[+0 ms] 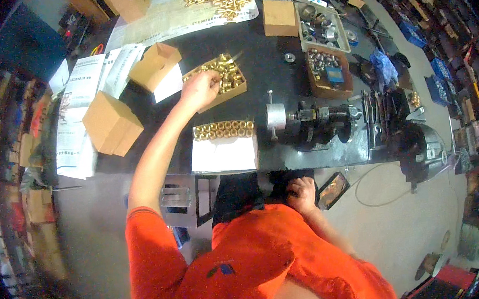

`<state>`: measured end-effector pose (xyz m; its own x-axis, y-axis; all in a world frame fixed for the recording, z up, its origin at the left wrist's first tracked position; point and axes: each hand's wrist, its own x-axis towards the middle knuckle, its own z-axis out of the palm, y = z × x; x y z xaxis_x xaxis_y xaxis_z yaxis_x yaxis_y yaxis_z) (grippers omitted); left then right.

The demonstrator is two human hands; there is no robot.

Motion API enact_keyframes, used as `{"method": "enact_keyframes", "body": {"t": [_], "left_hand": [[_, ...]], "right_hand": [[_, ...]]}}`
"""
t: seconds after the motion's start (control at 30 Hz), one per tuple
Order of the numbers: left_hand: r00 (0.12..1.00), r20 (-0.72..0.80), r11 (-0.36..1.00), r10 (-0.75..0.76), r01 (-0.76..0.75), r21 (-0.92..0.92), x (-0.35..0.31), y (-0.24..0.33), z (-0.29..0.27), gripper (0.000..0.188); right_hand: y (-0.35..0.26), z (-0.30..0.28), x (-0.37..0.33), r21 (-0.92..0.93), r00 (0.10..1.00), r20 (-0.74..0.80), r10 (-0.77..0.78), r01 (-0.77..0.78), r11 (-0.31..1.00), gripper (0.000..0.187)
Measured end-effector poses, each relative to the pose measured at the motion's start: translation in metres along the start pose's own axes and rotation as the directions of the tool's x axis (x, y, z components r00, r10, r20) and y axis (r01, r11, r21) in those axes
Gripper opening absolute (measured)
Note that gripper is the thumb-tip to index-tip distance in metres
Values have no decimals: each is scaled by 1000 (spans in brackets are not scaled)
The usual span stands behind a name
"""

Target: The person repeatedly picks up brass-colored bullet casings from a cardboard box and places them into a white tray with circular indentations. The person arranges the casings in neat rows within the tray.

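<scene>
My left hand reaches into an open cardboard box full of short brass fittings. Its fingers are closed at the near-left part of the pile, pinching what looks like one brass fitting, mostly hidden by the hand. Nearer to me, a white-lined box holds rows of round brass pieces along its far side, with a white flap or sheet toward me. Down on my dark-clothed thigh rests my right hand, fingers loosely bent and no object visible in it.
Brown cardboard boxes and newspaper lie left. Many brass pieces cover paper at the far side. A metal chuck fixture stands right of the white-lined box, with tools and bins of metal parts beyond.
</scene>
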<state>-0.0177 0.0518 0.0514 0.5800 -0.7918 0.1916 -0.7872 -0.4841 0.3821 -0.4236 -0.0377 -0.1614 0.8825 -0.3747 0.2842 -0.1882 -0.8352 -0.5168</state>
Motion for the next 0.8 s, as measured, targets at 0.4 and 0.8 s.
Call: {"method": "enact_keyframes", "body": {"t": [0.4,0.8], "left_hand": [[995,60,975,-85,71,211,62,-4,7,32],[961,217,918,-170,74,390,92,2,4,35]], "right_hand": [[-3,-6,3,14,998,-40,-55,56,998,25],[-2,-6,2,14,999,-19,-35,35,999,25]]}}
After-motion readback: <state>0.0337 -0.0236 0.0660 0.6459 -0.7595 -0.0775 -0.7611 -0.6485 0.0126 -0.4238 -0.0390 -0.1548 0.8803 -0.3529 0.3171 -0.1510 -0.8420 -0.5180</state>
